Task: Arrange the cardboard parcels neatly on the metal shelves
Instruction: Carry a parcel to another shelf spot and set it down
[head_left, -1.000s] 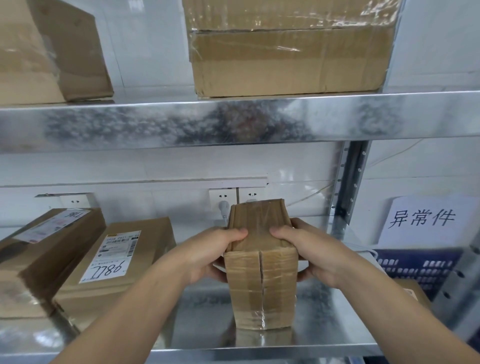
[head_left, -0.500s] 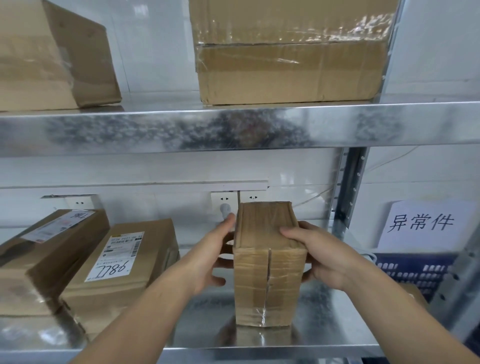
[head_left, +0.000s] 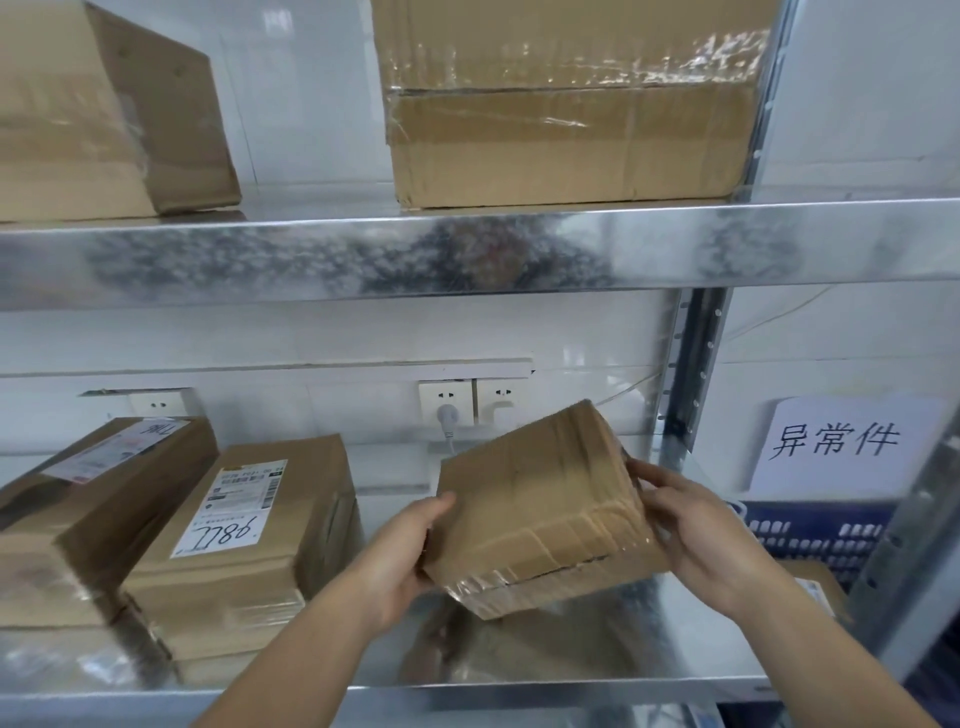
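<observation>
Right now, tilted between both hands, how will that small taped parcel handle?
Probably stiff: the small taped parcel shows square edges between the left hand and right hand. Glossy tape may be slippery. Likely light, held tilted by fingers.

Bright, even light; glare on the shelf edge; soft, perhaps motion-blurred, bowed edges.

- The small parcel at near centre is matt brown cardboard banded with glossy clear tape.
- The labelled parcel to the left is dull cardboard with a smooth white paper label.
- The large box at upper right carries wrinkled shiny tape.
- The upper shelf and lower shelf are bright, mottled metal.
- The far wall is glossy white tile.
</observation>
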